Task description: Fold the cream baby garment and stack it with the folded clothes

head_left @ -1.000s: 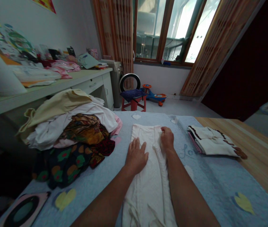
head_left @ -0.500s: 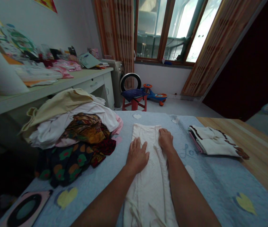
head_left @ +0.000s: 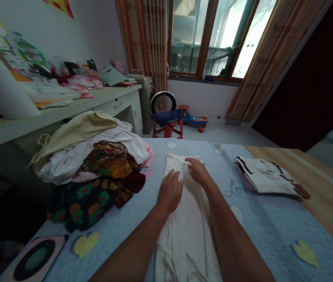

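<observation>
A white garment (head_left: 184,227) lies folded into a long, narrow strip in front of me, its thin ties loose near the bottom of the view. My left hand (head_left: 170,190) rests on the strip's left side, fingers laid out over the cloth. Near the far end, my right hand (head_left: 198,171) is bent inward over the cloth, with thumb and fingers closed on an upper layer. Its palm side is hidden, and a shadow falls on the fabric below.
A heap of loose clothes (head_left: 95,156) sits at the left. Folded clothes (head_left: 268,176) are stacked at the right, by the bare wooden surface (head_left: 325,192). A pink item with a dark ring (head_left: 33,260) lies near left. Beyond the blue cover (head_left: 133,223) stands a red stool (head_left: 168,129).
My right hand has moved left from the garment's right edge to over its middle, and the cloth's upper layer has shifted with it. My left hand stays nearly in place.
</observation>
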{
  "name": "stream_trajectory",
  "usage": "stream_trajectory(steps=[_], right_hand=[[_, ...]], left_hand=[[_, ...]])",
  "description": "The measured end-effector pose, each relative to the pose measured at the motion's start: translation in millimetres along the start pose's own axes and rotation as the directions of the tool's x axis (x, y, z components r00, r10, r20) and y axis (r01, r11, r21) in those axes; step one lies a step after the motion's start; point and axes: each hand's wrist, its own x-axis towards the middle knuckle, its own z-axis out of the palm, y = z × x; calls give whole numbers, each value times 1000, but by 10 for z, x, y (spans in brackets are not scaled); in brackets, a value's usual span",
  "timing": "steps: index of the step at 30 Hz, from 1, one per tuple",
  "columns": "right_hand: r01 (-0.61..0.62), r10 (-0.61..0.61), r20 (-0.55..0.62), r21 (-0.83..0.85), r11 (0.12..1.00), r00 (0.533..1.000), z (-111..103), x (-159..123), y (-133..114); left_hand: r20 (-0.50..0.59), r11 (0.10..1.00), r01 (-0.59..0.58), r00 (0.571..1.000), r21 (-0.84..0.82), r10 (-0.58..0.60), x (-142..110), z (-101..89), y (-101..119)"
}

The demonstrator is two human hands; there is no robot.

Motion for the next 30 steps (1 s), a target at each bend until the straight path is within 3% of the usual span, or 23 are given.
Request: stream_trajectory(steps=[4, 8, 12, 21, 26, 30], right_hand=[[191, -205, 97, 134, 972, 974, 97, -24, -266], [256, -268, 164, 92, 962, 949, 260, -57, -388], [304, -302, 163, 14, 953, 939, 348, -69, -352], [155, -146, 87, -106, 982, 985, 306, -141, -358], [63, -50, 155, -80, 995, 987, 205, -189, -456], [78, -63, 205, -65, 995, 977, 173, -201, -452]], left_hand=[[-71, 995, 68, 995, -68, -72, 58, -91, -57], [-38, 990, 140, 989, 13, -140, 59, -151, -121], [18, 989, 140, 990, 54, -141, 38, -153, -145], [31, 981, 160, 986, 111, -164, 36, -93, -221], [106, 987, 127, 985, 95, -137, 62, -96, -331], [116, 995, 99, 988, 29, -101, 120, -115, -443]])
